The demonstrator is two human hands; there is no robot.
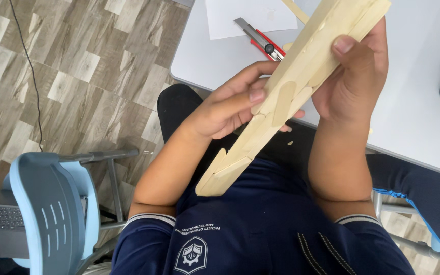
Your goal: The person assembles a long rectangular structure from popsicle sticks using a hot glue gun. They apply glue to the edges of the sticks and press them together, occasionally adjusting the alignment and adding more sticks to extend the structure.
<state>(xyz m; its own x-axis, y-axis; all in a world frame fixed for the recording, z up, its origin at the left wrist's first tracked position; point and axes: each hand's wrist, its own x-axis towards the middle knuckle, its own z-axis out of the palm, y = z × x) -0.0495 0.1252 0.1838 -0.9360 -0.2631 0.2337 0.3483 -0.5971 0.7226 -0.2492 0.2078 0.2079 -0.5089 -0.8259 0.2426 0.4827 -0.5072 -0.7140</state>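
The stick frame (294, 86) runs off the top edge, so its far end is cut off, and the right palm hides behind it. It's held up over the lap, tilted from lower left to upper right, in front of the table (413, 117). The left hand (230, 104) is wrapped round its middle, thumb pressed flat on top. The right hand (355, 71) grips it higher up, thumb on the front face. The cutter (260, 40) is partly hidden behind the frame, beside the paper (245, 15).
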